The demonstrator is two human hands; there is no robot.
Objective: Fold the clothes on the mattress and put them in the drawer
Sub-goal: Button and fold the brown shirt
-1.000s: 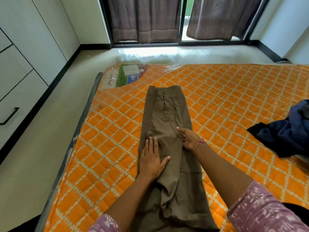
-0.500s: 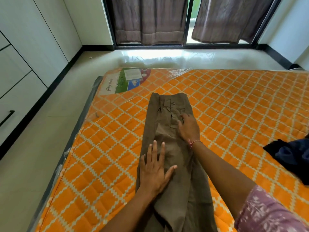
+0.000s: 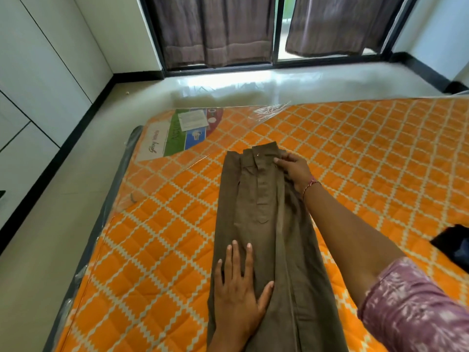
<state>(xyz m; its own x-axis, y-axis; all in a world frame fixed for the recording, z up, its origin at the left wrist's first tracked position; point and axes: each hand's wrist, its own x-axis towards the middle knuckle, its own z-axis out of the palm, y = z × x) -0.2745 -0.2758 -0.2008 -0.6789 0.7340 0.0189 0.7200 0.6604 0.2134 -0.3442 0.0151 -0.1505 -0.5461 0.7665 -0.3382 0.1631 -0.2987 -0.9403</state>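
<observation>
Brown trousers (image 3: 266, 224) lengthwise on the mattress (image 3: 152, 250). Left hand (image 3: 237, 295) pressing flat, fingers straight; right hand (image 3: 295, 171) resting uncurled at waistband

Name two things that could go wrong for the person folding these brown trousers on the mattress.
1. The mattress is wrapped in clear plastic, so the brown trousers may slide as they are smoothed.
2. The right hand works at the waistband while the left hand only presses flat; without a grip, the layers could shift and crease.

matt cloth trousers (image 3: 266, 224), glossy plastic-wrapped mattress (image 3: 368, 153)
</observation>
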